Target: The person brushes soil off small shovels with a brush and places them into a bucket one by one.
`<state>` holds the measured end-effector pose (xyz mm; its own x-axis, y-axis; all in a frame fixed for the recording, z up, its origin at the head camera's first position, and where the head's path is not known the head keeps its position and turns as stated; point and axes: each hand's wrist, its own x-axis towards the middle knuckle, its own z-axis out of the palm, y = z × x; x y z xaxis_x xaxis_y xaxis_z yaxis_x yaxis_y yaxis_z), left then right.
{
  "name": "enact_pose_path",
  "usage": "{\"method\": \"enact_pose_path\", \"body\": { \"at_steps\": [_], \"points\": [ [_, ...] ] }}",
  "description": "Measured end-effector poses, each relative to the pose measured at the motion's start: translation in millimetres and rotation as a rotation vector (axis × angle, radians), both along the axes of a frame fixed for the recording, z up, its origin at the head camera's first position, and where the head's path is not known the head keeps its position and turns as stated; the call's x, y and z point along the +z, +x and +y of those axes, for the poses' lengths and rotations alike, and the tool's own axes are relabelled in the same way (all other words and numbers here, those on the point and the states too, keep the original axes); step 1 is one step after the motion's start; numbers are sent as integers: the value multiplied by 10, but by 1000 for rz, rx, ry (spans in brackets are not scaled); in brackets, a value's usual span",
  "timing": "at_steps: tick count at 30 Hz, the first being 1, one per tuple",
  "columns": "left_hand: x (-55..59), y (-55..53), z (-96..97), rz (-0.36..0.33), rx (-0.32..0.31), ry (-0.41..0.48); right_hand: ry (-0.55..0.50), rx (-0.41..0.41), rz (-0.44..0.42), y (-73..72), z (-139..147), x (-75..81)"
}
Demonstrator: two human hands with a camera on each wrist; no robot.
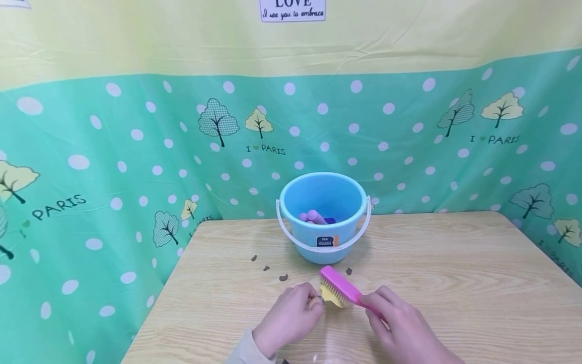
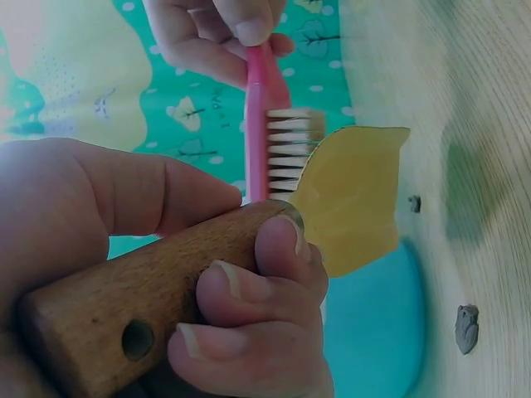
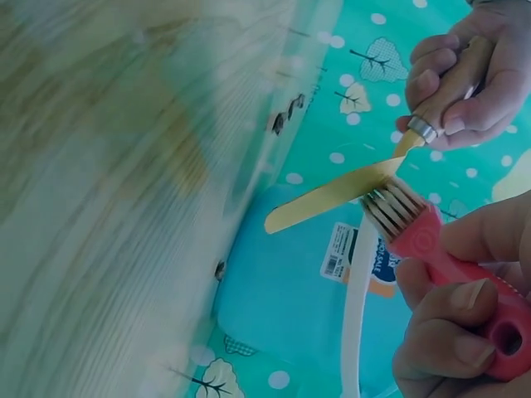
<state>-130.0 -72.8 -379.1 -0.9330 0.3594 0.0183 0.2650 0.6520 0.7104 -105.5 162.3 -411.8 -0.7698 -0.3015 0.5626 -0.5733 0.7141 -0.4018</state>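
Observation:
My left hand [image 1: 287, 317] grips the wooden handle [image 2: 178, 290] of a small trowel with a yellow blade [image 2: 353, 203]. A metal collar [image 3: 421, 128] joins handle and blade. My right hand [image 1: 404, 323] holds a pink brush [image 1: 342, 284] by its handle, fingers curled round it. The brush's pale bristles [image 3: 392, 209] meet the blade's face near the collar in the right wrist view. Both tools are held above the wooden table, in front of the bucket.
A light-blue bucket [image 1: 327, 253] with a white handle [image 1: 313, 248] stands at the back, pinkish-purple handles [image 1: 314, 217] inside it. Several dark crumbs [image 1: 284, 277] lie on the wooden table [image 1: 445, 263] before it. A green dotted curtain [image 1: 391, 151] hangs behind and to the left.

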Motion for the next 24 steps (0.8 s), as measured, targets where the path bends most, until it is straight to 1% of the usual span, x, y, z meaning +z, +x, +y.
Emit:
{"method": "enact_pose_path", "body": {
  "at_steps": [5,9,13,18,24],
  "points": [
    [9,8,-1,-1,-6,-1,44,-52,-28,-28,22,-25],
    [22,21,4,14,-11,-1,77,-78,-24,-60,54,-61],
    [37,33,7,37,-15,1,89,-93,-28,-94,84,-87],
    [49,45,5,42,-14,13,104,-129,-51,-116,113,-100],
    [67,46,-10,28,-19,60,124,-178,-119,-128,151,-84]
  ]
}}
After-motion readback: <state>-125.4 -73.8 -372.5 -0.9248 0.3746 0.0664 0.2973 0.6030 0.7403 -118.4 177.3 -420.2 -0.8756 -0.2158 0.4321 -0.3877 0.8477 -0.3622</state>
